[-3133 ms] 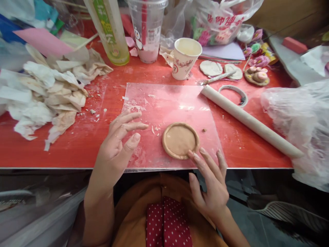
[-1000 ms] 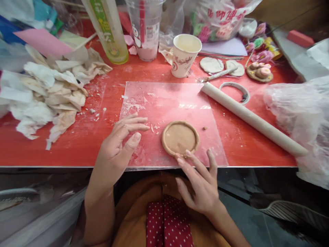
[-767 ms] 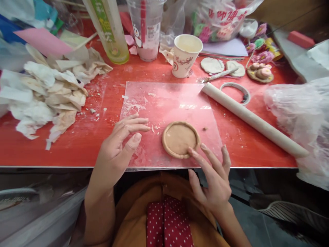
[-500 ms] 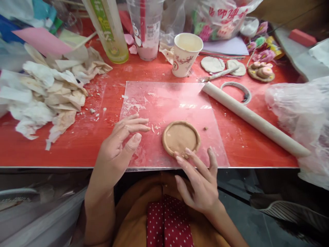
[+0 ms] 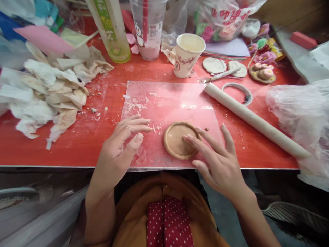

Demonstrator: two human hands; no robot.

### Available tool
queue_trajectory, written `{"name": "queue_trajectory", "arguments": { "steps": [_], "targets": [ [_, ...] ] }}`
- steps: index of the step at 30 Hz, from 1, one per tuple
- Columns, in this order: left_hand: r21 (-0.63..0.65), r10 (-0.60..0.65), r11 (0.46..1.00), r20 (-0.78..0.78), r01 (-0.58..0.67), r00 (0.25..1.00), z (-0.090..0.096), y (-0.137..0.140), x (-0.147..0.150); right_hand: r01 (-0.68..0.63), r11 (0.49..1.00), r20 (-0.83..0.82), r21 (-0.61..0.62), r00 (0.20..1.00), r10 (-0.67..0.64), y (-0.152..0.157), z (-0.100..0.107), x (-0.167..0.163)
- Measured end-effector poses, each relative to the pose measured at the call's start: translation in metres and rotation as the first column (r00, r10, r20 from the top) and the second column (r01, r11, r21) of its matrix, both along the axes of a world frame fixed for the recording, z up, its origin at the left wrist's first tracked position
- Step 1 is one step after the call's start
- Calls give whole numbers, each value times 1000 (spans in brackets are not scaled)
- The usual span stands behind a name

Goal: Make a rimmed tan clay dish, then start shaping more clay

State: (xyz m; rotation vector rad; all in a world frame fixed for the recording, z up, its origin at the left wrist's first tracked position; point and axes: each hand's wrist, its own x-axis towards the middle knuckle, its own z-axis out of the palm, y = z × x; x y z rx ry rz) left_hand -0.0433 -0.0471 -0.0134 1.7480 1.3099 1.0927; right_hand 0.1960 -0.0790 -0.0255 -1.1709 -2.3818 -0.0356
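A round, flat piece of brown clay [image 5: 177,144] with a raised rim lies on a clear plastic sheet [image 5: 164,94] near the table's front edge. My right hand [image 5: 218,156] reaches over the clay's right side, fingers spread; its index fingertip is over the inner face, and another finger is at the rim. Whether the fingertips press on it I cannot tell. To the left of the clay, my left hand [image 5: 122,144] is held with fingers apart and nothing in them. Clay scraps [image 5: 155,128] lie between that hand and the disc.
A grey-white tube [image 5: 257,120] lies slantwise on the right, beside a tape ring [image 5: 238,92]. Behind stand a paper cup [image 5: 189,56], a plastic cup [image 5: 149,41] and a bottle [image 5: 110,31]. Crumpled tissues [image 5: 56,89] pile up at left; a plastic bag [image 5: 300,116] sits at right.
My right hand has moved right and up, from the clay's front rim to its right side. My left hand stays nearly where it was. The clay disc has not visibly moved on the sheet.
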Motion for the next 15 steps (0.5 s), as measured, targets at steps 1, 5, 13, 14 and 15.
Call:
{"name": "queue_trajectory", "arguments": {
  "steps": [1, 5, 13, 14, 15],
  "targets": [
    [0, -2, 1000, -2, 2, 1000, 0, 0, 0, -5, 1000, 2, -8, 1000, 5, 1, 1, 2],
    [-9, -32, 999, -45, 32, 998, 3, 1, -2, -141, 989, -46, -49, 989, 139, 3, 0, 1],
    [22, -152, 986, -320, 168, 935, 3, -5, -2, -127, 962, -348, -242, 937, 36, -2, -1, 3],
    [40, -172, 978, -398, 204, 901, 2, -6, 0, -104, 952, -411, -287, 911, -24, -3, 0, 6],
    [64, -184, 968, -475, 242, 860, 2, -6, 3, -53, 945, -431, -323, 897, -97, -3, 1, 9]
  ]
}}
